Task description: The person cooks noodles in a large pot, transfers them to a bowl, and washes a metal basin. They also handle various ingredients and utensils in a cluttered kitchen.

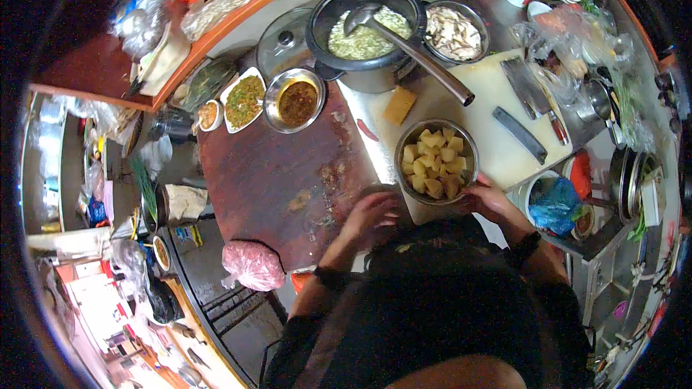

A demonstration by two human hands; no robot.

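My right hand (488, 195) is at the lower right rim of a round metal bowl (476, 165), its fingers against the bowl's side. Pale, potato-like chunks (434, 162) fill the bowl, which sits at the near left part of a white cutting board (486, 156). Over the near edge of the worn, dark red table (281, 173), my left hand (374, 210) is blurred and appears empty, fingers spread. It is left of the bowl and apart from it. A yellow sponge-like block (400, 106) lies just beyond the bowl.
A large pot (357, 73) of chopped pale green food holds a ladle (421, 59). A cleaver (525, 89) and a dark whetstone-like bar (519, 135) lie on the board. Left are a metal bowl of dark sauce (296, 102), a white dish (243, 100) and a pink bag (253, 265).
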